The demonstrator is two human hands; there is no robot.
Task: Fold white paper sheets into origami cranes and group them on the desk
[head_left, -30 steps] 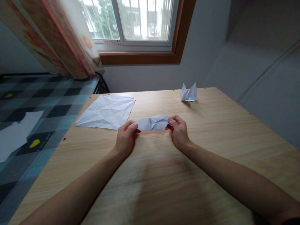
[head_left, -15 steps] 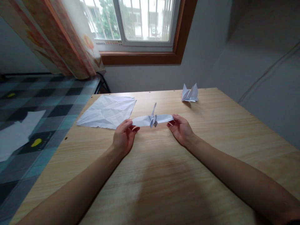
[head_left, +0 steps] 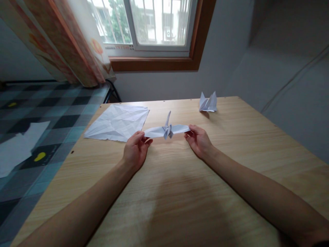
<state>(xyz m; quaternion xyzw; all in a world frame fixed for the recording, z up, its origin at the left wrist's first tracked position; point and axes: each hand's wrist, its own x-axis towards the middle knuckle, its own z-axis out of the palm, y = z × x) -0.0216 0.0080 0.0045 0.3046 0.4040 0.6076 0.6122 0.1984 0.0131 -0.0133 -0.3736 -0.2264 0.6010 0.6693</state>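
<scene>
A white folded paper crane (head_left: pixel 167 130) is stretched between my two hands above the wooden table (head_left: pixel 164 192). My left hand (head_left: pixel 135 147) pinches the tip of its left wing between thumb and fingers. The right wing's tip is pinched the same way by my right hand (head_left: pixel 199 141). A thin point of the crane sticks up from its middle, and a shorter folded part faces toward me. Just beyond my left hand lies a creased sheet of white paper (head_left: pixel 118 121), flat on the table.
Another folded white paper piece (head_left: pixel 208 102) stands near the table's far edge, to the right. Left of the table is a bed with a checked cover (head_left: pixel 84 97), with loose white paper (head_left: pixel 15 151) on it. A window (head_left: pixel 159 24) and curtain (head_left: pixel 69 41) are behind.
The crane has shifted very slightly, its upright point leaning a little differently. Both hands keep hold of the wing tips, almost in the same place.
</scene>
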